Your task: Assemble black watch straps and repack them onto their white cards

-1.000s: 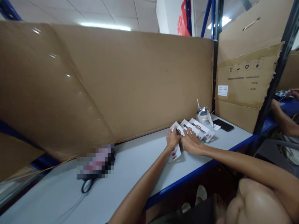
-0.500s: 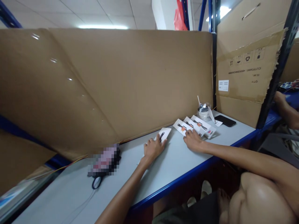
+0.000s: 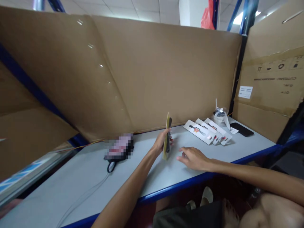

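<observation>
My left hand (image 3: 161, 141) grips a flat carded pack (image 3: 167, 136), held on edge above the table and seen almost edge-on. The side of its card looks yellowish, and a dark handled item shows along its right face. To the right, my right hand (image 3: 194, 159) is over the table with fingers apart and slightly bent, holding nothing. Beyond it, several white carded packs (image 3: 201, 131) lie overlapped in a fan. Each has a picture of a black-handled tool with an orange patch; the exact kind of tool is unclear.
A blurred pink and black item with a loop (image 3: 120, 148) lies on the left of the table (image 3: 80, 186). A bagged cup with a straw (image 3: 219, 116) and a phone (image 3: 241, 129) are at the back right. Cardboard panels (image 3: 166, 69) stand behind.
My left hand has lifted its pack off the table and turned it on edge. My right hand has left the fanned packs and moved toward the left hand. The view has shifted left.
</observation>
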A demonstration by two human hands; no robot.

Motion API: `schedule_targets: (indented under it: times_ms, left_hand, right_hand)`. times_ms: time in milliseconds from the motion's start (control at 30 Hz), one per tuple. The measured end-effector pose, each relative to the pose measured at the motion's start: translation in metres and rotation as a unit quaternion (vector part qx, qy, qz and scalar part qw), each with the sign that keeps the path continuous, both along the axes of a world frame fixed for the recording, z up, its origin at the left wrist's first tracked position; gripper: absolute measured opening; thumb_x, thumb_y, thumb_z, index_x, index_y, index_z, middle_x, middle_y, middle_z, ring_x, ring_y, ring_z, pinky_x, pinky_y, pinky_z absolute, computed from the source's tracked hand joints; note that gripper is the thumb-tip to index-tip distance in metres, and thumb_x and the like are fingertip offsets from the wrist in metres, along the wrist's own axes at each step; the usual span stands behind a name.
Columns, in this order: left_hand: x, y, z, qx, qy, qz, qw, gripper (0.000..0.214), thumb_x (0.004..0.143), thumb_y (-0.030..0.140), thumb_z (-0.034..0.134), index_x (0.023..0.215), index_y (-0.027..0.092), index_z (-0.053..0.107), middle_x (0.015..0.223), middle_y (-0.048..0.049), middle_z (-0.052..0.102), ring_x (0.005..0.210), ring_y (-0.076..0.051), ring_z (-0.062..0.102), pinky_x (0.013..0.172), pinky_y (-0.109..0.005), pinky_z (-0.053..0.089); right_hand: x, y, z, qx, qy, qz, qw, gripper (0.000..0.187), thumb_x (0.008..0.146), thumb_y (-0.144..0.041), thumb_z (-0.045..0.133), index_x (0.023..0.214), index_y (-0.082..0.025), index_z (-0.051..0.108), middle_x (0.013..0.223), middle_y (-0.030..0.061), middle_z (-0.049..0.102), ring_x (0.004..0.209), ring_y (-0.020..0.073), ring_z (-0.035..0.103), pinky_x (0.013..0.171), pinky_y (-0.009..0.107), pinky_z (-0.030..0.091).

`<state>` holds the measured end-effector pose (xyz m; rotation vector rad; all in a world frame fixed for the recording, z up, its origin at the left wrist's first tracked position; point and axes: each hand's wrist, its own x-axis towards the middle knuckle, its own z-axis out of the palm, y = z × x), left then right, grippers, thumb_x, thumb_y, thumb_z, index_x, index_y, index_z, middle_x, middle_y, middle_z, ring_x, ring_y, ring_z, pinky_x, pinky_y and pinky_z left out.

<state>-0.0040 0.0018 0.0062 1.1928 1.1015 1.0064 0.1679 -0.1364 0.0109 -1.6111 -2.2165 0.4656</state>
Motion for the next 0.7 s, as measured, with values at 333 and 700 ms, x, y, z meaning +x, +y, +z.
schedule_targets:
  times_ms: [333, 700]
  left_hand:
    - [0.022, -0.015, -0.015, -0.053, -0.128, 0.009, 0.99, 0.047, 0.081, 0.065, 0.071, 0.083, 0.021, 0.054, 0.06, 0.0025, 0.057, 0.058, -0.017, 0.065, 0.063, -0.033, 0.061]
    - [0.011, -0.007, -0.005, -0.036, -0.379, -0.071, 0.922, 0.066, 0.102, 0.066, 0.035, 0.136, 0.015, 0.061, 0.107, -0.0153, 0.078, 0.092, -0.029, 0.076, 0.088, -0.045, 0.059]
  right_hand:
    - [-0.037, -0.005, 0.016, 0.031, -0.117, -0.025, 0.992, 0.047, 0.1, -0.041, 0.053, 0.14, -0.016, 0.054, 0.111, 0.0195, 0.077, 0.1, 0.0365, 0.075, 0.083, 0.043, 0.053]
    - [-0.024, 0.014, 0.011, -0.178, 0.511, -0.025, 0.84, 0.036, 0.084, -0.019, 0.058, 0.12, -0.019, 0.051, 0.087, 0.0064, 0.08, 0.06, 0.0162, 0.071, 0.049, 0.022, 0.05]
